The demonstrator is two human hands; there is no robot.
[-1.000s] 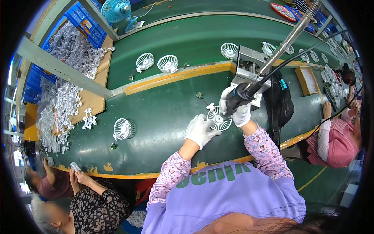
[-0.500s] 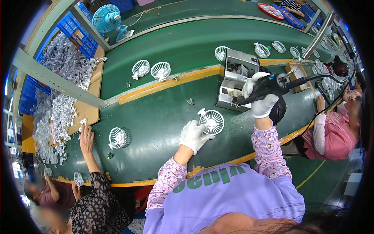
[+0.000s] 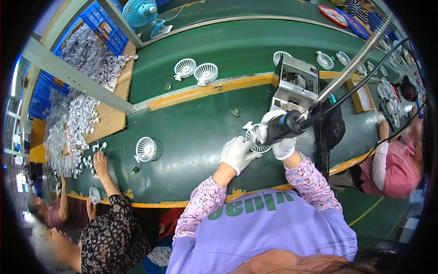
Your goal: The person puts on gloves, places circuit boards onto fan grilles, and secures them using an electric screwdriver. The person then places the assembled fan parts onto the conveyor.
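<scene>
A white, slatted fan head (image 3: 250, 135) lies on the green bench in front of me, partly covered by my hands. A thin wire runs from it to a small circuit board (image 3: 235, 113). My left hand (image 3: 238, 155), in a white glove, grips the near left rim of the fan head. In my gloved right hand (image 3: 284, 147) is a black corded electric screwdriver (image 3: 282, 129), held over the fan head's right side. The screwdriver's tip is hidden behind my hand and the tool.
A silver metal box (image 3: 299, 81) stands beyond my right hand, and a black bag (image 3: 335, 130) lies beside it. Other fan heads (image 3: 147, 149) sit along the bench and the belt. White plastic parts (image 3: 75, 123) are heaped at left. Co-workers sit on both sides.
My right hand has brought the screwdriver from beside the metal box, left and nearer, over the fan head. My left hand stays at the fan head. The view has shifted slightly.
</scene>
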